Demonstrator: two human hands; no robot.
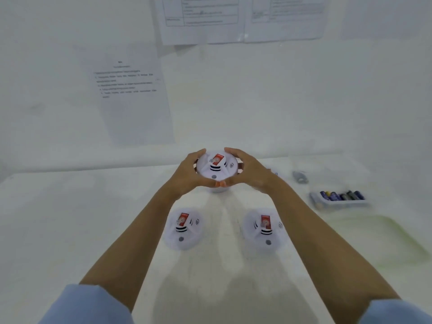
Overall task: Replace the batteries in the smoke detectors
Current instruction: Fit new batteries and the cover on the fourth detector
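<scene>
bench [58, 218]: white, pretty blurry, runs up to a white wall
note [131, 94]: printed sheet stuck on the wall at far left, text too soft to read
left sleeve [88, 305]: light blue, bottom corner, with the bare forearm reaching forward from it
left detector [183, 230]: white round one lying on the bench under the left forearm, red sticker and a grey button facing up
left hand [187, 176]: curled round the left rim of the held detector, fingers over the far edge, thumb at the near edge
sheets [201, 22]: two more printed pages up top on the wall, side by side, also unreadable
held detector [216, 166]: the task's thing, gripped between both hands at mid frame, beyond the other two, face up with the red sticker showing. There's a white blur just under it, and I can't tell if it's sitting on that or lifted
right hand [247, 171]: same deal on the right rim, fingers wrapped over the top, thumb tip nearly meeting the other thumb
right detector [265, 230]: twin of the left one, flat on the bench, near the right forearm
grey thing [300, 177]: small blurry object further back, no idea what it is
batteries [341, 195]: a row of dark ones in a small pale tray [343, 204], right of the hands
green patch [385, 232]: faint greenish area on the bench at far right
</scene>
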